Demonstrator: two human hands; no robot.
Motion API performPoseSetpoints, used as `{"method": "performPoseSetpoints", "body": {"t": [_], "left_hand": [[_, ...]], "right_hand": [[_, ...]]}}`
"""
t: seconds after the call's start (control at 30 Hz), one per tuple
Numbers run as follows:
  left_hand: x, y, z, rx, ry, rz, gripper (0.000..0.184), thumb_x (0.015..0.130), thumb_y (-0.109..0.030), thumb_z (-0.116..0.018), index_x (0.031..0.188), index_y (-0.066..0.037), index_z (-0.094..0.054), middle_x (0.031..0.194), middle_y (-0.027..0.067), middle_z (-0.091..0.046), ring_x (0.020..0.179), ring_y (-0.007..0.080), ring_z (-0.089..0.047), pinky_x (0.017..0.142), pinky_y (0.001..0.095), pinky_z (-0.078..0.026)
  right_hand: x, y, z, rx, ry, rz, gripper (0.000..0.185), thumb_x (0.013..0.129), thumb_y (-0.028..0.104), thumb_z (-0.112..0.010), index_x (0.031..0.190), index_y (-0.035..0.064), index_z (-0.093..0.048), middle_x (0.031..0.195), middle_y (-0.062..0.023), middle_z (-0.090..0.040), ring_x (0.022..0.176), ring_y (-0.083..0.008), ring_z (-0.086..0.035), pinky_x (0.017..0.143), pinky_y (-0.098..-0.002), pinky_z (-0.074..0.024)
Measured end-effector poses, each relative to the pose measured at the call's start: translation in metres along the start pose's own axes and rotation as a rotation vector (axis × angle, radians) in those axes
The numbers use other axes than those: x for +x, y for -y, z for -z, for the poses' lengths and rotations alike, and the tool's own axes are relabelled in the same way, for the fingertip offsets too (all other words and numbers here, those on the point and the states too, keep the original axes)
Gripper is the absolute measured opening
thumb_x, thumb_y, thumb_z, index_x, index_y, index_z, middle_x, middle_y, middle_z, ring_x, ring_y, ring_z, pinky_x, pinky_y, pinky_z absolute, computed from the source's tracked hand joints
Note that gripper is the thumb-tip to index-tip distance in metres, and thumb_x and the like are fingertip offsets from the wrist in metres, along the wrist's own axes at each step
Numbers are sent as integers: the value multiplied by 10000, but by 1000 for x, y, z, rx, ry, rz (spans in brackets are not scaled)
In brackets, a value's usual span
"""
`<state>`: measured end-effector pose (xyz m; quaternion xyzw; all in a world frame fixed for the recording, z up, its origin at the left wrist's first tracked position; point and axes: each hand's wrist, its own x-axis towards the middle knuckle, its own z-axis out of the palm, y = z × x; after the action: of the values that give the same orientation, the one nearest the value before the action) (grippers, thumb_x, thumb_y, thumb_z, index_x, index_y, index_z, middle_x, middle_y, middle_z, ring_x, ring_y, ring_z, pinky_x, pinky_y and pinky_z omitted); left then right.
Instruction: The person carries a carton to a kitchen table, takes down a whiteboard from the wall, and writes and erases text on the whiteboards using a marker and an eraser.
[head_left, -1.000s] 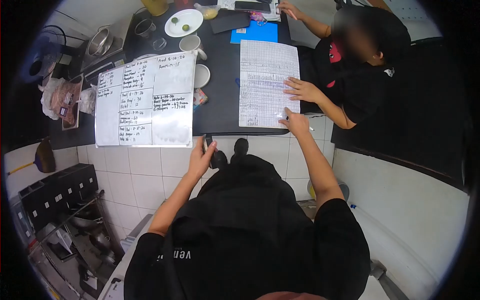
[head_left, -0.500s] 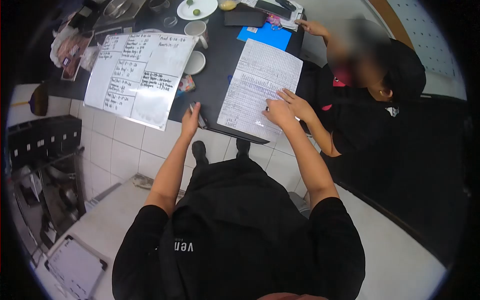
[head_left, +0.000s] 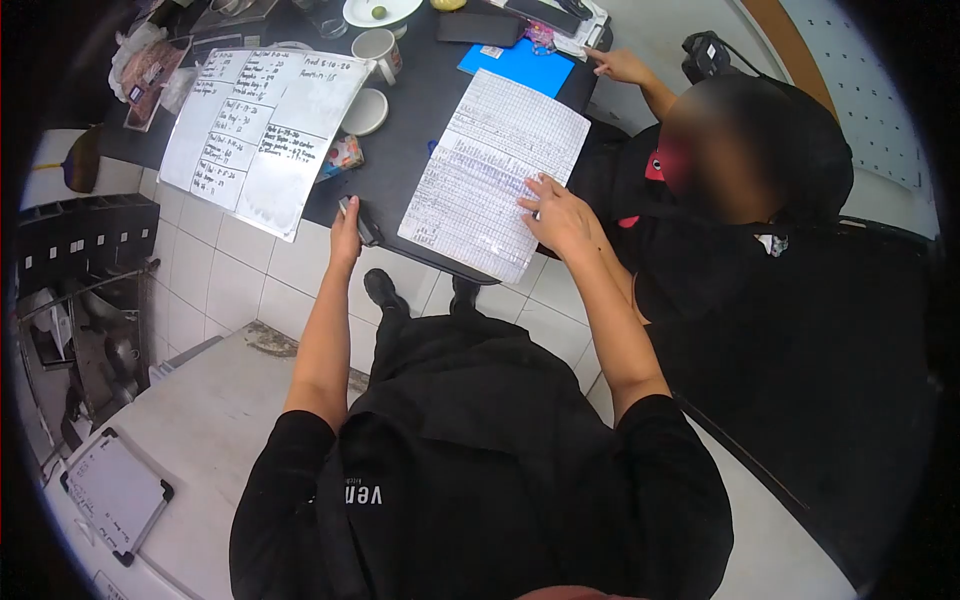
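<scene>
My left hand (head_left: 345, 238) is closed around a dark, slim, phone-like object (head_left: 368, 226) at the table's front edge. My right hand (head_left: 562, 222) rests on a large gridded sheet (head_left: 475, 165) filled with handwriting, its fingers apart and touching the paper. A co-worker's forearm lies just behind my right hand, and that person's hand there is mostly hidden by mine. Left of the sheet, a whiteboard (head_left: 262, 130) with handwritten lists juts over the table edge.
A seated co-worker (head_left: 730, 190) is close on the right, other hand (head_left: 622, 66) near a clipboard. Behind the sheet lie a blue folder (head_left: 520, 68) and a dark case (head_left: 480, 28). A mug (head_left: 375, 52), white lid (head_left: 365, 112) and plate (head_left: 384, 12) stand on the dark table.
The view has shifted, so table items sit further left and higher. My right hand's fingers have spread on the sheet, now covering most of the co-worker's nearer hand. My left hand keeps its hold.
</scene>
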<state>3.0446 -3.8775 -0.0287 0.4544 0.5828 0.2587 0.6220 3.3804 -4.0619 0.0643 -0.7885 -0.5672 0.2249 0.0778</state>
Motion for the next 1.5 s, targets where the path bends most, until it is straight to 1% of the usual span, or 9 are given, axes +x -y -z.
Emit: {"method": "performPoseSetpoints", "body": {"t": [0.17,0.23,0.37,0.47,0.57,0.63,0.73,0.93,1.5], "left_hand": [[10,8,1,49,-39,-3,673,881,-541,-528,1186,59,-532,892,162,-619,695,209,-647,612,291,-496],[7,1,1,330,-122,-62,699,872,-564,-516,1181,62,-554,927,187,-631,794,237,-647,705,314,-490],[7,0,0,283,-100,-18,721,865,-582,-504,1173,67,-565,955,202,-638,860,258,-633,773,330,-470],[2,-7,-4,248,-95,-39,722,864,-584,-504,1169,67,-566,954,209,-637,861,266,-626,782,335,-466],[9,-1,-3,256,-121,-67,708,865,-584,-505,1149,60,-580,939,199,-638,851,256,-622,768,334,-466],[7,-5,-4,302,-118,-42,696,866,-584,-505,1125,56,-592,933,187,-640,856,247,-616,767,329,-462],[11,1,-3,304,-143,-70,692,866,-585,-505,1112,56,-596,933,183,-640,860,245,-610,776,325,-456],[9,0,-4,264,-152,-95,675,867,-569,-519,1111,55,-600,946,195,-641,868,258,-604,800,335,-449],[7,0,-7,269,-188,-90,691,869,-572,-517,1119,67,-599,998,228,-644,955,290,-612,845,342,-444]], "right_hand": [[-1,-4,-5,-80,64,45,455,739,305,-715,1147,111,-655,1436,-75,-407,1322,-292,-364,1061,-370,-361],[0,-14,-17,-82,0,108,484,720,320,-724,1154,117,-650,1423,-66,-427,1325,-293,-359,1064,-380,-361],[8,-32,-20,-83,9,171,510,714,327,-724,1176,128,-636,1412,-61,-440,1333,-290,-346,1063,-388,-363],[7,-16,5,-93,56,115,679,758,240,-715,1339,12,-446,1412,-105,-429,1253,-263,-460,1031,-335,-394],[4,5,20,-65,41,-49,722,787,263,-679,1385,9,-367,1279,-193,-537,1128,-309,-562,964,-379,-450],[3,18,33,-107,289,-261,735,820,303,-626,1406,-13,-314,1116,-258,-608,1028,-348,-612,896,-423,-485],[2,5,9,-126,193,-163,685,817,298,-608,1339,-67,-356,908,-245,-661,856,-367,-662,777,-449,-531],[4,18,22,-125,337,-229,753,840,352,-591,1399,-59,-297,1054,-262,-631,971,-359,-635,857,-424,-502],[10,15,14,-155,321,-131,788,765,311,-663,1388,-35,-327,1023,-228,-649,954,-341,-644,814,-416,-521]]}}
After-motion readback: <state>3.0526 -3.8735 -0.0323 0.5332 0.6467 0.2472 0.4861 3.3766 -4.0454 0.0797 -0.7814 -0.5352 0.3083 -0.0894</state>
